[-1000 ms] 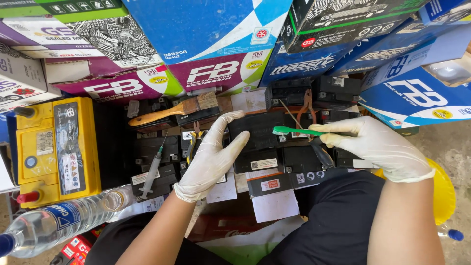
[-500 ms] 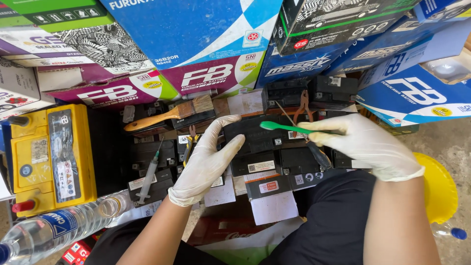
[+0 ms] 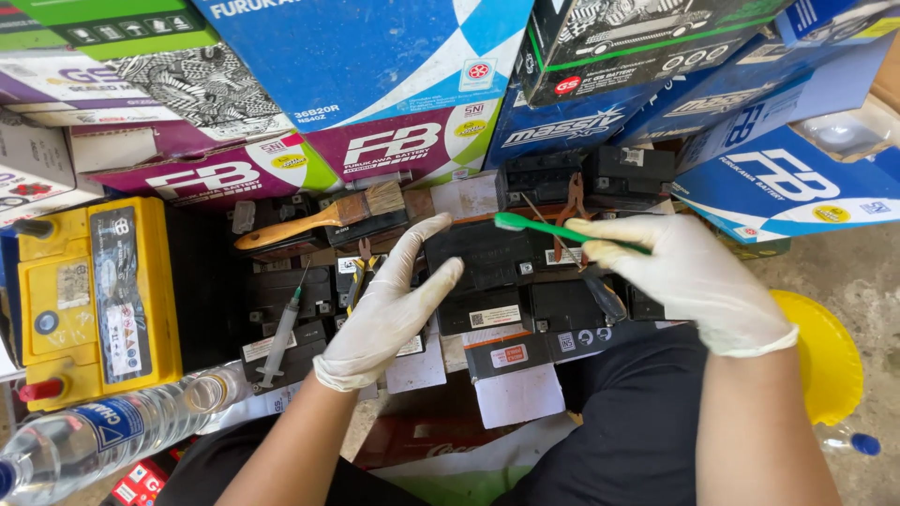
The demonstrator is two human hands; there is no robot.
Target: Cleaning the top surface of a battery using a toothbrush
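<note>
Gloved and closed in a pinch, my right hand [image 3: 689, 281] holds a green toothbrush [image 3: 553, 230] by its handle, thumb and fingers clamped on the rear part, the head pointing left over the black batteries [image 3: 497, 281] laid out in front of my knees. Left hand [image 3: 389, 309], also in a white glove, rests open with fingers spread and thumb raised on the top of the batteries just left of the brush head; it grips nothing.

Findings on surroundings: a wooden-handled paintbrush [image 3: 323, 215] lies across the back row, a syringe [image 3: 281, 333] lies on the left-hand batteries, and pliers with reddish handles [image 3: 567, 220] sit behind the toothbrush. A yellow battery [image 3: 94, 295] stands at far left, a clear water bottle [image 3: 103, 426] lies below it, and stacked cartons [image 3: 375, 84] fill the background.

Judgement on method: the brush head hangs slightly above the battery top (contact is not evident from this view). For good work I would keep the left palm pressing the case flat so it cannot slide, hold the bristles square to the surface, and use short strokes away from the steadying fingers. The grip sits far back on the handle; shifting it forward should give firmer control.
</note>
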